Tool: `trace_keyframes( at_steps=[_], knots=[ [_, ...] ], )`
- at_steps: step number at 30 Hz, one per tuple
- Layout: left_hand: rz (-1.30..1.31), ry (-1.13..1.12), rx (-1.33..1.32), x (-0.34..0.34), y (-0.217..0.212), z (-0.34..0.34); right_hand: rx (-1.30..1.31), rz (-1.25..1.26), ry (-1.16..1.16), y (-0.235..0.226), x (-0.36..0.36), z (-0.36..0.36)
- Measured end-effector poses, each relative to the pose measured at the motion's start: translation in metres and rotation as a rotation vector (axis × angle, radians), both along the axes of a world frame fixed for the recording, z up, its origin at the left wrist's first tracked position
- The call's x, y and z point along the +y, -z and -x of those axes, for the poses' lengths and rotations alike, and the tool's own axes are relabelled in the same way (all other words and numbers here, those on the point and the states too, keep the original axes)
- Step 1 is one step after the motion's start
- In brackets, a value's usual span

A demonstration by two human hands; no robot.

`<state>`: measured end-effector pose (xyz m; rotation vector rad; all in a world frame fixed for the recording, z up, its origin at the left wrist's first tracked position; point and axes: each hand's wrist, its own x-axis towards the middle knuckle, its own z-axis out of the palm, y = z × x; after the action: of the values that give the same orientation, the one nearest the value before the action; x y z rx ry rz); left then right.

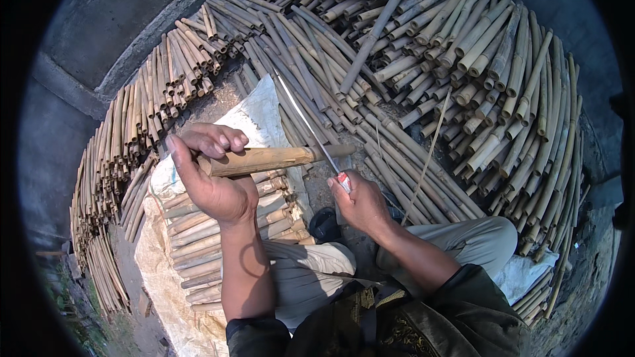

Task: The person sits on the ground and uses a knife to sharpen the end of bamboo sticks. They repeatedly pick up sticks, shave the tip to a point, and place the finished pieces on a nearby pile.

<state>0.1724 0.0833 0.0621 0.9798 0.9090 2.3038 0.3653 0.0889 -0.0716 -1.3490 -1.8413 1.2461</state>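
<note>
My left hand point(218, 182) is curled around one end of a short, yellowish-brown bamboo piece point(268, 160), its thumb standing up and away from it. The piece lies roughly level, its far end pointing right. In my right hand point(364, 203) is a long, thin blade point(301, 114) with a red-and-white handle point(344, 182). The blade slants up to the left and crosses the bamboo near its right end; whether it touches cannot be made out. Below my left hand, several cut bamboo pieces point(198, 251) lie side by side on a pale sack point(155, 225).
Loose bamboo poles point(423, 172) lie on the ground ahead. A tall bamboo stack point(489, 66) rises at the right, and another bamboo pile point(149, 109) leans along the grey wall point(106, 39) at the left. My bent knee point(486, 241) is at the right.
</note>
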Motion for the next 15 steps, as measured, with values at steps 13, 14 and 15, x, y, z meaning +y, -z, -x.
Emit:
trace_keyframes(
  at_steps=[13, 14, 15],
  knots=[
    [-0.066, 0.108, 0.046, 0.000, 0.000, 0.002, 0.083, -0.106, 0.059, 0.017, -0.001, -0.007],
    [-0.043, 0.101, 0.029, 0.000, 0.001, 0.001, 0.202, -0.181, 0.043, 0.015, -0.005, -0.006],
    [-0.049, 0.118, 0.024, 0.000, 0.001, 0.000, 0.268, -0.269, 0.062, 0.012, -0.008, -0.002]
  ],
)
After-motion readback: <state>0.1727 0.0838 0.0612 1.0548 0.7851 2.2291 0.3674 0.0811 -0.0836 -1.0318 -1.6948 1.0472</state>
